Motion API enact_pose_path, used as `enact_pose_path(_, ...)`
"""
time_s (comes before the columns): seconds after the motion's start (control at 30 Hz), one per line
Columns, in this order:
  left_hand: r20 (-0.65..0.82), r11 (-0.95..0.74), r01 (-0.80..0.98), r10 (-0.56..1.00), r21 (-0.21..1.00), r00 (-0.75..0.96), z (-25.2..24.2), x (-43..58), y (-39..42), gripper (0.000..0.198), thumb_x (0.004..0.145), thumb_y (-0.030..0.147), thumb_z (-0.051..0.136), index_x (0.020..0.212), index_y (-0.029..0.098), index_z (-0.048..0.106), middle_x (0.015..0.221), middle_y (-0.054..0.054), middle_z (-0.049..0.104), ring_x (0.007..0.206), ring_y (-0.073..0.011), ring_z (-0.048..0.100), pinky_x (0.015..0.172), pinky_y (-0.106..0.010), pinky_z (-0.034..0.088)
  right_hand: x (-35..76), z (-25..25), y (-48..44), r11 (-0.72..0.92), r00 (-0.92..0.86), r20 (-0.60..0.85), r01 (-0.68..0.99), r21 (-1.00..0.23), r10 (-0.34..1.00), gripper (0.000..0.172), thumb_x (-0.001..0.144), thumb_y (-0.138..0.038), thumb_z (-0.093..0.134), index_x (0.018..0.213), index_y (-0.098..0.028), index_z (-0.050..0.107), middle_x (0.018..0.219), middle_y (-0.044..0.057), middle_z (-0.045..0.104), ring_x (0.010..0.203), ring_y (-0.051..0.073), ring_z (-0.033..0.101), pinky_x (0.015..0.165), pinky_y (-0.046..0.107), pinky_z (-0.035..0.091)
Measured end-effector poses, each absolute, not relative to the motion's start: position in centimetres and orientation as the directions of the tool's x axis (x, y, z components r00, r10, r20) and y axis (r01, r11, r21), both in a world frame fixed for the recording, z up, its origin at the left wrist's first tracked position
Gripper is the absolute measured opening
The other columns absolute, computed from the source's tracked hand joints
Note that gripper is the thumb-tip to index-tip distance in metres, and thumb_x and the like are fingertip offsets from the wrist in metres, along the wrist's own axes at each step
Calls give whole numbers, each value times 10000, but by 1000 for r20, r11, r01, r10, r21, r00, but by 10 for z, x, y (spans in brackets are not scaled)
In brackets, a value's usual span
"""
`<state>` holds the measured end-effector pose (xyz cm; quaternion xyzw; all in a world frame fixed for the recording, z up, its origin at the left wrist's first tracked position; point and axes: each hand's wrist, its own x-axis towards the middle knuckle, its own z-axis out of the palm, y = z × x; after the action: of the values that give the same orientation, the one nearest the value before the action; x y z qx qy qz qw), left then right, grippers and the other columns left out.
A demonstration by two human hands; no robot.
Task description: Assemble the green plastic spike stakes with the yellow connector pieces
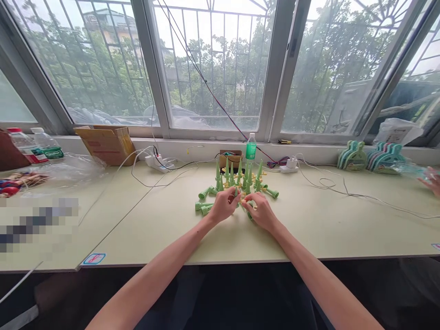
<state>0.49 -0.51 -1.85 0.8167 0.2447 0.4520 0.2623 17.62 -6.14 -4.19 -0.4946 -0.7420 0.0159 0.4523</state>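
My left hand (224, 205) and my right hand (260, 211) meet over the middle of a pale green table (309, 229), fingers curled round small pieces. The left pinches a green cone-shaped plastic part (236, 192). The right pinches a small yellow plastic piece (248, 201) against it. Just behind my hands stand several upright green cones (240, 176) with yellow bits among them. A few more green cones lie on their sides (203, 207) to the left of my left hand, and one lies at the right (272, 193).
A green-labelled bottle (250, 147), a small box (231, 158), power strips (158, 162) and cables lie by the window sill. A cardboard box (107, 143) and bottles (32, 145) stand far left. Teal card packs (352, 156) stand right. Another person's hand (431, 179) shows at the right edge.
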Motion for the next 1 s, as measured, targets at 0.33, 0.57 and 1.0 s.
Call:
enact_pose_path(0.33, 594, -737, 164, 638, 656, 491, -21, 5, -3, 242, 906, 380, 500, 786, 170, 507, 607, 41, 451, 453, -52, 374, 418, -180, 328, 176, -42, -60, 507, -114, 649, 730, -459, 752, 281, 972, -336, 443, 795, -206, 619, 840, 64, 672, 849, 225, 551, 822, 388, 415)
enact_pose_path(0.57, 600, -735, 168, 644, 657, 474, -20, 4, -4, 234, 899, 374, 515, 784, 170, 515, 570, 56, 408, 434, -49, 349, 411, -177, 318, 176, -42, -61, 533, -127, 660, 710, -461, 740, 95, 905, -296, 570, 880, -212, 604, 918, 60, 670, 904, 235, 553, 830, 389, 423)
enact_pose_path(1.0, 613, -738, 144, 639, 660, 465, -20, 5, -4, 235, 899, 368, 517, 787, 162, 511, 605, 55, 409, 445, -39, 358, 413, -165, 326, 177, -43, -61, 536, -127, 661, 706, -464, 740, 65, 891, -269, 589, 898, -205, 597, 930, 60, 669, 915, 240, 544, 845, 393, 421)
